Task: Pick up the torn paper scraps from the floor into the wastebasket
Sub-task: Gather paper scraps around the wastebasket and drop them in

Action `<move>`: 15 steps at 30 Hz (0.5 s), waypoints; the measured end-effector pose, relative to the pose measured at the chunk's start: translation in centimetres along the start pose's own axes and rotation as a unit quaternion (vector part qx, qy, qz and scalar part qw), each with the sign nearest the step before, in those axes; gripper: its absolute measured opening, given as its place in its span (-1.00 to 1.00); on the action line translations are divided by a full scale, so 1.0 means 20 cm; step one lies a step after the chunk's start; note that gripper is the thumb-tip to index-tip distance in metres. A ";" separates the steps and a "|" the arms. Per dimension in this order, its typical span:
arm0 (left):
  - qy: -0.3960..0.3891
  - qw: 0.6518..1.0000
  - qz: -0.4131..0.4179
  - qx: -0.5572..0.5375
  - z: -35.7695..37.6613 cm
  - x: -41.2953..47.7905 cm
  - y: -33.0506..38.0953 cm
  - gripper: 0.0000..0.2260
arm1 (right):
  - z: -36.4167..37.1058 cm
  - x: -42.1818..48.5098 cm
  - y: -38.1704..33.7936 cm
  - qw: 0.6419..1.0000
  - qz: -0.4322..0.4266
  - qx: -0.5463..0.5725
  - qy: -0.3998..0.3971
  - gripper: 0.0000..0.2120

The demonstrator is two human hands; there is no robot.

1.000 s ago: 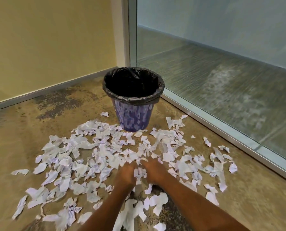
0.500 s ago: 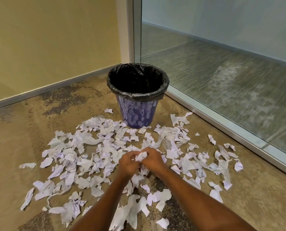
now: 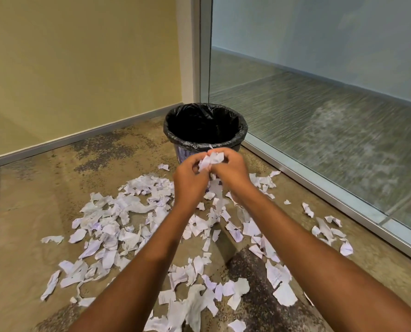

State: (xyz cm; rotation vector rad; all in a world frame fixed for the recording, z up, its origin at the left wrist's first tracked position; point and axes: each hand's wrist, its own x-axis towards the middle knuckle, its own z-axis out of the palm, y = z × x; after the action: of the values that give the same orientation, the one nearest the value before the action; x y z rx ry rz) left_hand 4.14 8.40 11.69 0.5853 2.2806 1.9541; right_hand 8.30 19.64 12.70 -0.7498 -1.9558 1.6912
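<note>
Both hands, left (image 3: 190, 179) and right (image 3: 231, 169), are clutching a wad (image 3: 210, 160) of paper together in front of the bin (image 3: 205, 130), while scraps (image 3: 127, 219) are lying strewn across the floor (image 3: 27, 212) below.

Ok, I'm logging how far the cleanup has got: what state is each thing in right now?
left hand, gripping the paper wad
right hand, gripping the same paper wad
paper wad, crumpled, held in front of the wastebasket, not in it
wastebasket, upright, open, lined with a black bag
scraps on the floor, scattered loose
</note>
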 end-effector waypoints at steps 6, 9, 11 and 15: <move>0.010 0.999 0.028 -0.034 -0.06 0.25 0.22 -0.66 | 0.03 0.23 -0.28 0.999 -0.046 0.016 0.003 -0.57; 0.002 0.999 0.035 -0.032 -0.07 0.38 0.28 -0.64 | 0.08 0.37 -0.35 0.999 -0.043 0.021 0.012 -0.56; -0.008 0.999 0.033 -0.035 -0.06 0.47 0.30 -0.62 | 0.09 0.44 -0.39 0.998 -0.046 0.031 0.013 -0.56; -0.009 0.997 0.057 -0.049 -0.04 0.61 0.41 -0.64 | 0.11 0.55 -0.52 0.993 -0.085 0.078 0.031 -0.56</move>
State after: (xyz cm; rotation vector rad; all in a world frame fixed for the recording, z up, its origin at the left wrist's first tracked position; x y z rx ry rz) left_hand -5.48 12.76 21.93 0.7338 2.1703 2.0894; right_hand -2.55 24.17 22.38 -0.5547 -1.7681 1.6746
